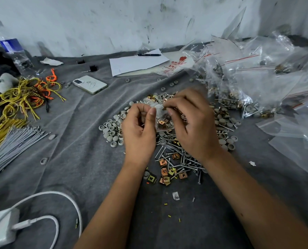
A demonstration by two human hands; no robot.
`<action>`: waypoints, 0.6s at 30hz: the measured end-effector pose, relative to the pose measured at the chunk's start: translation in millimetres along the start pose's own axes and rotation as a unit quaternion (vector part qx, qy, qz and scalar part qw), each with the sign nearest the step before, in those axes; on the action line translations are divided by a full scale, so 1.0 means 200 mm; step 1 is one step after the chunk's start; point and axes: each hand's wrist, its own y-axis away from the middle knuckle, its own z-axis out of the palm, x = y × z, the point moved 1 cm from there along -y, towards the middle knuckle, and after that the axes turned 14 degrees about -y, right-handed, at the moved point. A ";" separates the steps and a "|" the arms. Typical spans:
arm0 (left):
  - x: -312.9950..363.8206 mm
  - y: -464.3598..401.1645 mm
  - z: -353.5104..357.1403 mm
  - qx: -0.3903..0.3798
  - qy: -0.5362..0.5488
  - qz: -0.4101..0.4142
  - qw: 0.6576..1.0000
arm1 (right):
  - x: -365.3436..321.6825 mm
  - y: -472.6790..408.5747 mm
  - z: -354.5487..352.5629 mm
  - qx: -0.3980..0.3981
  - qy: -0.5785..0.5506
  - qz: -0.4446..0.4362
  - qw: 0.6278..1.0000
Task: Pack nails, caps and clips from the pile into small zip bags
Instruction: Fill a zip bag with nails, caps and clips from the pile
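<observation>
— Grey, creased cloth [74, 159] covered the work surface, with a scuffed white wall [95, 20] behind. Where was the bag?

— A small clear plastic zip bag [161, 121] hung between the two hands, above the middle of the pile. The left hand [138, 130] pinched its left edge between thumb and fingers; the right hand [191, 123] had its fingers curled at the bag's top right, clamped on the bag or on a piece going in. Blur kept me from telling which.

— So which way did the next move run?

— I judged it short and downward. The bag's mouth faced up and away, its long axis roughly upright, and copper-coloured square metal clips [162, 123] already showed through the film. Loose silver nails [176, 151] and more clips lay directly beneath the right wrist, so the right hand was nearer those. The round grey plastic caps [111, 130] sat just beside the left hand, with more past the right.

— Anything in the way?

— Nothing between hands and pile. A heap of filled clear bags with red zip lines [248, 83] crowded the right side. Further left lay a white phone [90, 84], yellow and orange wire loops [23, 97] and grey cable ties [14, 142]; a white charger and cable [2, 229] sat near the front, white paper with a black pen [137, 62] at the back.
</observation>
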 end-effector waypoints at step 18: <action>0.02 0.00 -0.04 0.168 -0.155 0.025 0.973 | 0.15 0.03 -0.05 -0.031 0.027 0.206 0.978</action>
